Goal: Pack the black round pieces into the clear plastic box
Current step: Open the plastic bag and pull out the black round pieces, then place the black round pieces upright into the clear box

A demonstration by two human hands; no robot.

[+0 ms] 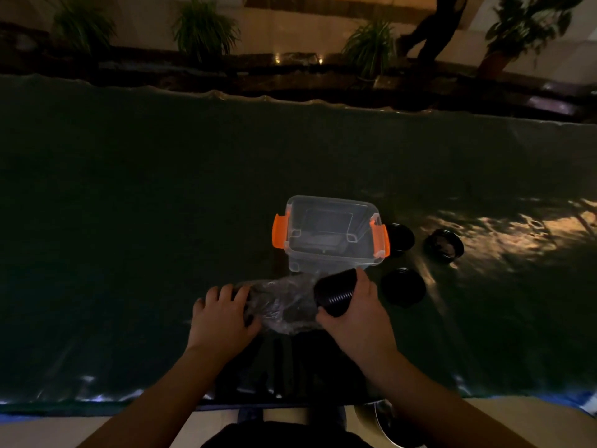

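A clear plastic box [329, 250] with orange latches stands open at the table's middle. My right hand [357, 313] grips a stack of black round pieces [336, 292] lying on its side, half out of a crinkled clear plastic bag [284, 305]. My left hand [223, 313] presses on the bag's left end. Three more black round pieces lie right of the box: one against the right latch [400, 239], one farther right [444, 245], one nearer me [403, 287].
A dark glossy cloth [161, 205] covers the table, with a bright light patch at right. Beyond the far edge stand potted plants [203, 30], and a person's legs [433, 30] are at the upper right. The near table edge runs just below my forearms.
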